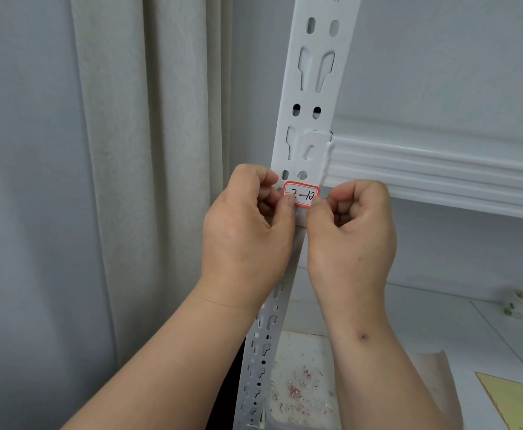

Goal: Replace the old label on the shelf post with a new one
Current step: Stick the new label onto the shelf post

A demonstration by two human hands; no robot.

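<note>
Label: a small white label (302, 194) with a red border and handwritten "2-10", lying against the front of the shelf post, just below a pair of small holes and beside the end of the shelf beam.
Shelf post: a white perforated metal shelf post (316, 88) running top to bottom through the middle of the view, slightly tilted.
Left hand: the left hand (247, 231) has curled fingers; its thumb tip presses the label's left edge, a narrow grip on the label.
Right hand: the right hand (353, 234) has curled fingers; its thumb tip touches the label's lower right corner.
Shelf beam: a white ribbed shelf beam (440, 172) reaching right from the post.
Tray: a white tray (300, 383) below, strewn with red and white paper scraps.
Curtain: a pale curtain (114, 150) hanging at left.
</note>
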